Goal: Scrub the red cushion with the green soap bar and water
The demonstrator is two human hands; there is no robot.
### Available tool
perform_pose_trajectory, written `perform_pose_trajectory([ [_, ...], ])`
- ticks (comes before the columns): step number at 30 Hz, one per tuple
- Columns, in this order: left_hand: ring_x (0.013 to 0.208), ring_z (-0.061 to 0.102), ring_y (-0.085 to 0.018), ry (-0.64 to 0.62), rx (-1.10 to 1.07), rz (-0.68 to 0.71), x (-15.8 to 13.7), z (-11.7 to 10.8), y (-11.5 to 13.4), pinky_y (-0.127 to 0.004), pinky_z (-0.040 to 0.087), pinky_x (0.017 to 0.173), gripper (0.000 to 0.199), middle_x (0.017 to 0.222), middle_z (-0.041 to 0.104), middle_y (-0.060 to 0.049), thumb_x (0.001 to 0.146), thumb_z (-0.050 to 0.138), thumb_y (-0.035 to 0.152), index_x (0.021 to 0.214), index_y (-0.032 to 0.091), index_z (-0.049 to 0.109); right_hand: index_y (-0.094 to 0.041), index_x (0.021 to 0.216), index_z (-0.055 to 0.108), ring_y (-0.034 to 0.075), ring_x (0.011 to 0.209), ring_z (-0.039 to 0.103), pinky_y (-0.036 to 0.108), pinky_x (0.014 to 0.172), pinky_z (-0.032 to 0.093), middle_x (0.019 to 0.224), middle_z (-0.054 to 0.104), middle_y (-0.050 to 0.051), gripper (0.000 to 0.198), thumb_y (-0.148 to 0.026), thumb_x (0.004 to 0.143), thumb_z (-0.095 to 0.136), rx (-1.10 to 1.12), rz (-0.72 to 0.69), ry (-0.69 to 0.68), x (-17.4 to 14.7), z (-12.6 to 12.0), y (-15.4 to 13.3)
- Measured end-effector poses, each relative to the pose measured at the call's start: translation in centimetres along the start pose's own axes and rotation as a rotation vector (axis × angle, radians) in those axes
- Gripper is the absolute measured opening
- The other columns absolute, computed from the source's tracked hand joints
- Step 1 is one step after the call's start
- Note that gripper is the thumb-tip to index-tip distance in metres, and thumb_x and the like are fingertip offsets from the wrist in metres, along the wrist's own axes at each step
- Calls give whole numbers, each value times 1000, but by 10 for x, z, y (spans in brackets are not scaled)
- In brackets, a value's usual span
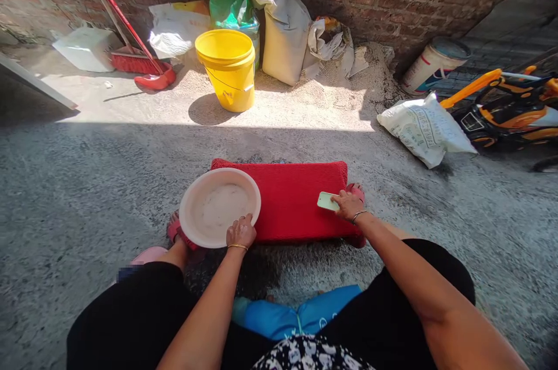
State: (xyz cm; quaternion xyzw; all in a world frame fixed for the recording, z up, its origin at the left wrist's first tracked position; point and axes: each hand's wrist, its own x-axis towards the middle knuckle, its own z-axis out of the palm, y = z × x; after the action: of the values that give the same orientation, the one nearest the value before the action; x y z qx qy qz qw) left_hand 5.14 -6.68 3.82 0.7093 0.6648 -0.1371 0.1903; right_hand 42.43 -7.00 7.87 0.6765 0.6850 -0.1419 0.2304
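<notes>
At the lower left, my left hand (241, 232) is closed over the near right rim of a pale pink plastic basin (187, 207). The basin is tilted and partly covers the left end of a red cloth (292, 201), which is draped over a low, long support. My right hand (349, 205) grips a pale green, flat rectangular block (326, 201) with rounded corners and a small hole, much like the back of a scrub brush. It rests on or just above the cloth's right part; its underside is hidden.
Beyond stand a yellow bucket (226, 79), a white sack (285, 38) and a red broom (133, 61) by the brick wall. To the right are a printed bag (422, 128) and a toy digger (505, 108). Blue fabric (300, 315) lies between my legs.
</notes>
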Motion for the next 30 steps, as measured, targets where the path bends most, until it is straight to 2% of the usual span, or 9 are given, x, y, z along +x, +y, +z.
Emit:
perform_pose_trajectory([
  [5,106,63,-26,-12,9,-5,1,2,-1,-37,50,85,50,118,66,-11,86,40,19,134,25,53,-26,121,61,25,106,52,34,85,39,118,55,12,40,-34,82,61,-6,-336,47,17,-11,-126],
  [9,105,63,-27,-6,26,1,3,4,-1,-39,50,84,51,117,66,-12,86,40,20,135,24,53,-27,120,61,25,108,52,34,86,39,120,55,12,38,-34,83,60,5,-454,78,24,-7,-165],
  [11,104,63,-27,2,30,9,3,5,-1,-40,50,83,50,115,67,-13,86,40,20,134,24,53,-27,120,61,25,108,52,35,87,39,120,54,12,38,-34,82,60,4,-435,60,24,-2,-153],
  [13,102,64,-27,4,29,14,3,6,-1,-39,50,81,50,113,67,-13,85,40,20,133,24,54,-27,122,60,25,108,53,35,87,39,119,55,12,41,-34,82,61,-1,-362,24,21,6,-121],
  [19,102,64,-28,17,18,17,2,4,-1,-39,50,80,50,112,68,-12,85,40,19,132,24,55,-25,121,63,27,103,55,37,84,39,117,56,15,39,-31,82,60,-106,-8,-89,-10,29,31],
  [22,101,64,-28,10,13,19,1,3,-1,-40,51,79,49,113,68,-12,85,39,19,132,24,55,-20,110,69,30,103,55,41,84,39,114,58,18,31,-33,84,58,-172,120,-98,-25,26,81],
  [24,102,64,-28,3,15,17,1,2,-1,-40,51,79,49,114,67,-12,85,39,19,132,23,54,-18,108,70,31,103,55,43,84,39,112,59,19,31,-33,84,58,-177,145,-91,-28,19,88],
  [26,103,64,-28,-3,19,12,1,2,0,-39,51,81,49,116,67,-13,86,40,20,133,23,54,-19,110,69,30,104,55,41,84,39,115,58,18,31,-32,84,58,-160,132,-66,-25,10,72],
  [30,105,63,-26,-12,14,5,0,1,0,-38,50,83,49,117,66,-13,86,40,20,133,24,53,-24,117,64,26,104,54,35,84,39,117,56,13,36,-31,81,59,-103,-41,-23,-10,-2,-9],
])
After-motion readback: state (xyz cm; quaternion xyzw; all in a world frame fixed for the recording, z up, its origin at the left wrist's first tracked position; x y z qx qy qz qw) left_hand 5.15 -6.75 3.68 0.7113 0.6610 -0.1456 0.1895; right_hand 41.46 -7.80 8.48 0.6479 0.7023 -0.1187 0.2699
